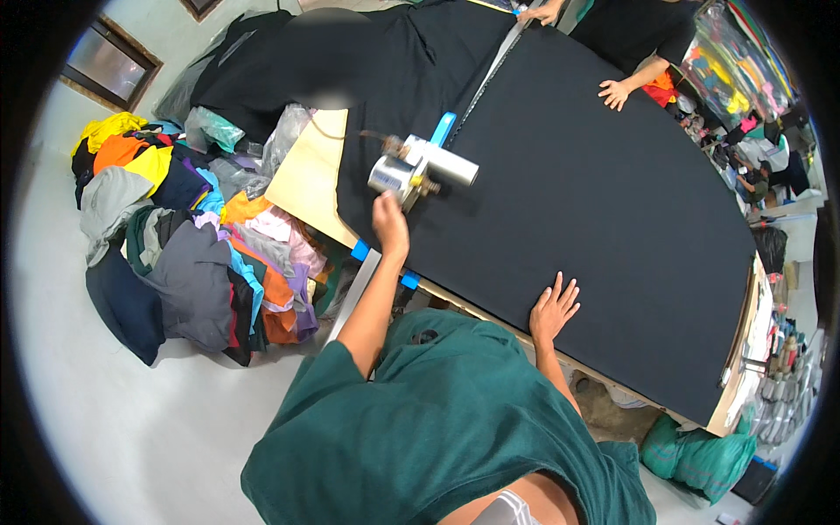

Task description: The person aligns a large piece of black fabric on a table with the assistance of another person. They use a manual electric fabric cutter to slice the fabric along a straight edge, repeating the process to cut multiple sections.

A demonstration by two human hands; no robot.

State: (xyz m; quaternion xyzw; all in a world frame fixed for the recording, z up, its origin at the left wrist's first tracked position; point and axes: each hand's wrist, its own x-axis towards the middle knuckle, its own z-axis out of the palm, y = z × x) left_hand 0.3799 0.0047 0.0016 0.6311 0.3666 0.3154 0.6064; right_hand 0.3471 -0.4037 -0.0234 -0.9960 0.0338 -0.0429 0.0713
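Observation:
A cloth-cutting machine (446,163) with a silver cylindrical motor and a blue handle stands over black fabric (569,192) spread on a long table. My left hand (391,223) is closed at the lower end of the machine, gripping what looks like its handle. My right hand (553,306) lies flat on the fabric near the table's near edge, fingers spread. A metal rail (357,293) with blue end pieces crosses the near edge below my left hand. Another metal strip (483,87) runs from the machine toward the far side.
A co-worker's hand (615,92) rests on the fabric's far right, another (542,12) at the strip's far end. Piles of coloured clothes (192,280) lie left of the table's pale wooden corner (311,171). A green sack (696,459) sits at the lower right, below the table.

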